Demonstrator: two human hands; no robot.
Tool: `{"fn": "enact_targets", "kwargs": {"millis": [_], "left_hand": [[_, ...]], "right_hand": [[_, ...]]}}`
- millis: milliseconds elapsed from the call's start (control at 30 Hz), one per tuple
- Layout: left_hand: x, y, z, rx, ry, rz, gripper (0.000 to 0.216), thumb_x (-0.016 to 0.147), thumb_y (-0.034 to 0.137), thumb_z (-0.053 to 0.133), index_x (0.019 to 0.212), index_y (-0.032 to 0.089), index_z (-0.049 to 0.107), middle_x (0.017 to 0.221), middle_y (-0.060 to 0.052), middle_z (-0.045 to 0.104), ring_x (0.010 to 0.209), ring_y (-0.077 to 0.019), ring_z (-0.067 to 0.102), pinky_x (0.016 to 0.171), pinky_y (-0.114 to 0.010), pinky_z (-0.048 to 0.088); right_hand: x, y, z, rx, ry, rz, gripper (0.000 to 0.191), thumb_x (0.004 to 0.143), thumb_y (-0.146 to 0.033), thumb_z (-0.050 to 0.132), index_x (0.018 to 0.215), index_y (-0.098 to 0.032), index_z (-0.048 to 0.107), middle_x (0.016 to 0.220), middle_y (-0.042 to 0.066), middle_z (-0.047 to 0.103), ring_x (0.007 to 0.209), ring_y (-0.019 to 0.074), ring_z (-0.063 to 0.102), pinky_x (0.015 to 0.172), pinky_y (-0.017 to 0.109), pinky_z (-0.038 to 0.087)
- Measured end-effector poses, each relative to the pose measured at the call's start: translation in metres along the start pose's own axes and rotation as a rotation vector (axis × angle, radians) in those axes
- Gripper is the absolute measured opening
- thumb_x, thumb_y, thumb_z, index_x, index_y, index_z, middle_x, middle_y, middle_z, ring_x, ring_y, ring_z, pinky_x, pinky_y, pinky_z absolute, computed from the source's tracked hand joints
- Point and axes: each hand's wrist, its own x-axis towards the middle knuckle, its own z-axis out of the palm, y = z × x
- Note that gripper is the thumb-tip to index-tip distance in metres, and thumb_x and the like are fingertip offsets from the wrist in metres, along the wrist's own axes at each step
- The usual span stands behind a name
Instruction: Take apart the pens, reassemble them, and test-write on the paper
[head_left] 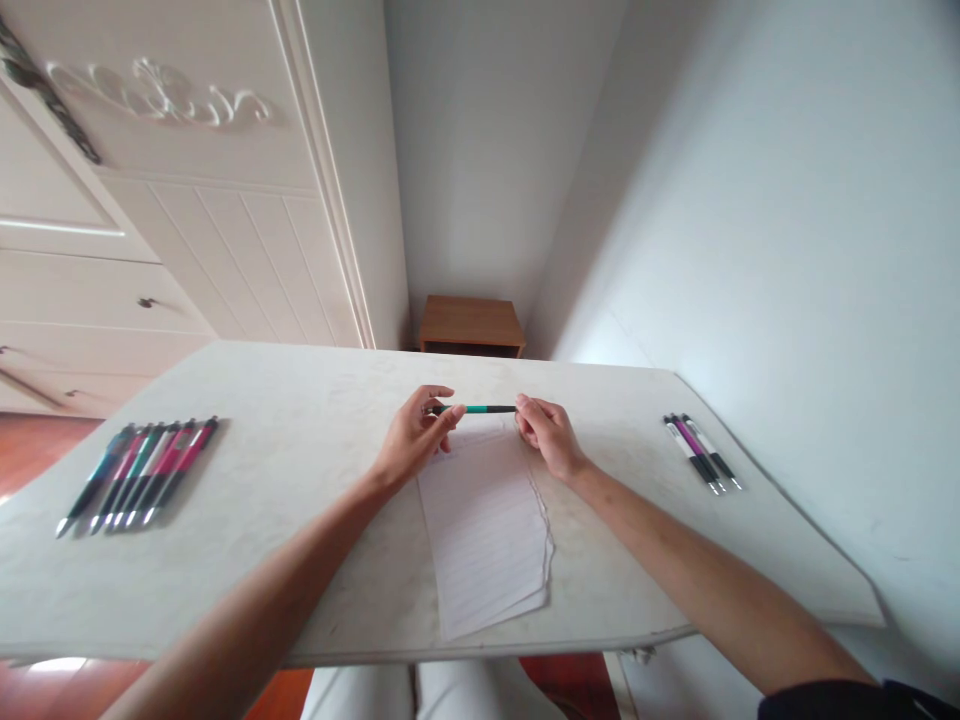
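A slim pen (478, 409) lies nearly level between the two hands, just beyond the far edge of some lined paper sheets (486, 530) on the white bench (330, 410). Its middle is a bright teal green; the stretch running to the right is black, and the left end is dark too, partly covered by fingers. The left hand (412, 435) has its grip closed on that left end, thumb across the barrel and index finger arched above. The right hand (551, 435) has its grip clamped on the black end, fingers curled in, so the tip is hidden. Whether the pen touches the bench I cannot tell.
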Motion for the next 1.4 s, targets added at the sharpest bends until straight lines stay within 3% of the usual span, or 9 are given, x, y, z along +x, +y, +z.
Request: {"fn": "enact_targets", "kwargs": {"millis": [233,533,667,800,933,1000,1133,1400], "left_hand": [[-0.0007,0.0054,-0.0034,0.159,-0.026,0.020,0.037,0.082,0.053,0.065,0.082,0.017,0.060,0.052,0.005,0.052,0.044,-0.0091,0.047,0.044,-0.019,0.034],[-0.0021,0.0069,-0.0034,0.187,-0.029,-0.026,0.049,0.089,0.060,0.050,0.068,0.016,0.057,0.039,0.005,0.047,0.037,-0.0080,0.039,0.044,-0.020,0.032],[-0.0005,0.0020,-0.0027,0.120,-0.006,-0.097,0.056,0.090,0.064,0.044,0.069,0.015,0.060,0.036,0.005,0.044,0.032,-0.0077,0.036,0.040,-0.021,0.029],[0.0001,0.0002,-0.0011,0.032,-0.047,-0.047,0.053,0.089,0.064,0.046,0.076,0.014,0.059,0.048,0.003,0.052,0.037,-0.0076,0.043,0.039,-0.020,0.029],[0.0002,0.0031,0.0007,-0.026,-0.024,-0.004,0.050,0.078,0.055,0.068,0.108,0.017,0.056,0.074,0.002,0.060,0.046,-0.0074,0.051,0.041,-0.019,0.035],[0.0009,0.0041,0.0003,-0.021,0.015,0.004,0.052,0.073,0.050,0.075,0.109,0.017,0.056,0.080,0.001,0.060,0.048,-0.0071,0.052,0.042,-0.019,0.038],[0.0026,0.0035,-0.0020,0.035,0.029,0.034,0.038,0.080,0.052,0.068,0.082,0.015,0.060,0.065,0.001,0.058,0.047,-0.0071,0.049,0.044,-0.019,0.038],[0.0017,0.0009,-0.0023,0.089,0.046,-0.066,0.066,0.091,0.065,0.039,0.049,0.016,0.050,0.040,-0.001,0.047,0.036,-0.0079,0.042,0.040,-0.022,0.032]], "right_hand": [[0.0003,0.0022,0.0010,-0.006,-0.004,-0.015,0.053,0.087,-0.057,0.055,0.051,-0.020,0.041,0.047,-0.005,0.037,0.041,0.0073,0.029,0.044,0.026,0.019],[-0.0007,0.0027,0.0002,-0.016,-0.008,-0.079,0.053,0.091,-0.054,0.052,0.053,-0.021,0.039,0.047,-0.006,0.034,0.043,0.0081,0.029,0.046,0.027,0.020],[-0.0037,0.0015,0.0005,-0.046,-0.036,-0.134,0.052,0.093,-0.052,0.051,0.054,-0.020,0.041,0.049,-0.005,0.037,0.046,0.0084,0.031,0.048,0.027,0.024],[-0.0025,0.0017,-0.0015,-0.039,-0.016,-0.124,0.052,0.093,-0.053,0.050,0.054,-0.020,0.042,0.050,-0.005,0.037,0.046,0.0082,0.031,0.047,0.027,0.022],[0.0015,0.0036,-0.0051,-0.020,0.035,-0.106,0.051,0.092,-0.053,0.052,0.055,-0.020,0.042,0.048,-0.006,0.035,0.043,0.0077,0.031,0.045,0.026,0.021],[0.0030,0.0047,-0.0062,-0.003,0.049,-0.089,0.051,0.091,-0.054,0.052,0.055,-0.020,0.042,0.047,-0.006,0.035,0.042,0.0074,0.030,0.044,0.026,0.019],[0.0035,0.0054,-0.0064,0.018,0.066,-0.055,0.051,0.089,-0.056,0.054,0.055,-0.019,0.045,0.047,-0.006,0.035,0.041,0.0068,0.030,0.043,0.025,0.018],[0.0006,0.0014,-0.0054,0.019,0.039,-0.020,0.051,0.087,-0.059,0.055,0.059,-0.017,0.054,0.047,-0.005,0.038,0.042,0.0066,0.032,0.042,0.023,0.020]]}}
